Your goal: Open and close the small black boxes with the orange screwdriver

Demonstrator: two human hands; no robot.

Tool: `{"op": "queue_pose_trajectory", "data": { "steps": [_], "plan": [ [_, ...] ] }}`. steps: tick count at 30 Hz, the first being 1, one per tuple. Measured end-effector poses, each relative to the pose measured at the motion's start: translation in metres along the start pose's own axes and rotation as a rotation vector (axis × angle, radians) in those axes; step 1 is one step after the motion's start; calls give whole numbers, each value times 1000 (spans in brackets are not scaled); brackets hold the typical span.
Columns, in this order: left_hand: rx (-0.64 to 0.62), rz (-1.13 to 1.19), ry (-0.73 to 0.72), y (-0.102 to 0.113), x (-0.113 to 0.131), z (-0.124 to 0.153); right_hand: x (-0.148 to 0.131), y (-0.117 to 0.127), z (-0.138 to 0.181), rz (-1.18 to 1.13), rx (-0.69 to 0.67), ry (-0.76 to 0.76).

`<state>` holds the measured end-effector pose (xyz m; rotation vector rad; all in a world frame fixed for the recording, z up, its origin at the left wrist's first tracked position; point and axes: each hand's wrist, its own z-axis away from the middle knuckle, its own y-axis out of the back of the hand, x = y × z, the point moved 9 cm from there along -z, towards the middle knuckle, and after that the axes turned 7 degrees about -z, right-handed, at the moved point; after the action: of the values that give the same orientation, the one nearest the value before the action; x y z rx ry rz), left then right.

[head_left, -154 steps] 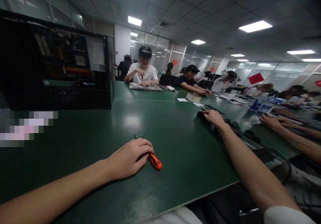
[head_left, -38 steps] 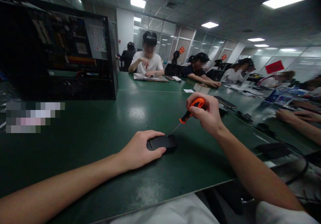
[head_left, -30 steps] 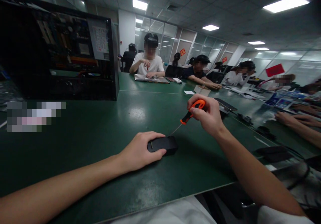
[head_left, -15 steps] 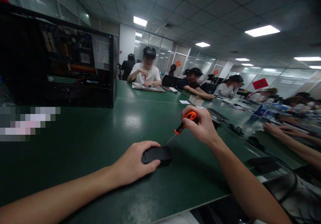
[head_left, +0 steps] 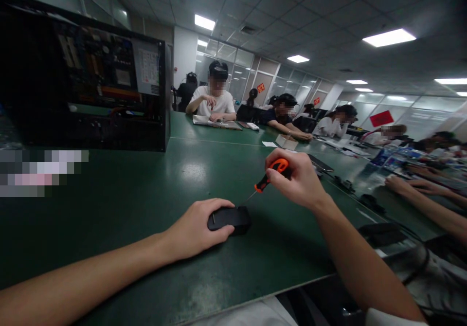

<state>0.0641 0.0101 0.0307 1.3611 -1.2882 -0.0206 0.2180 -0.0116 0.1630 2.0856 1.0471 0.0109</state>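
The left hand (head_left: 199, 228) is clamped around a small black rectangular block (head_left: 229, 220), thumb along its near side and fingers along its far side. The block lies on the green smooth-topped table (head_left: 146, 204), near the person. The right hand (head_left: 301, 177) grips an orange-and-black-handled screwdriver (head_left: 263, 183), its thin metal shaft slanting down to the block's far edge (whether the tip touches is too small to tell). Farther left stands a black open-sided computer case (head_left: 109, 130) with exposed circuit boards.

L hand (head_left: 197, 229): scrwdrvr (head_left: 261, 184) → blk box (head_left: 229, 218) | R hand (head_left: 299, 180): now w/ scrwdrvr
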Motion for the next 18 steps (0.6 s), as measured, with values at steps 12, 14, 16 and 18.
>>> {"op": "queue_pose_trajectory", "data": {
  "steps": [12,14,16,18],
  "plan": [
    [-11,-15,-6,-1,0,1,9,3,0,-39,31,-17],
    [-13,-8,-3,-1,-1,1,10,2,-1,-52,24,-30],
    [-14,-2,-1,-1,-1,1,10,1,-2,-59,14,-40],
    [-16,1,2,-1,-1,1,9,0,-2,-60,8,-47]
  ]
}}
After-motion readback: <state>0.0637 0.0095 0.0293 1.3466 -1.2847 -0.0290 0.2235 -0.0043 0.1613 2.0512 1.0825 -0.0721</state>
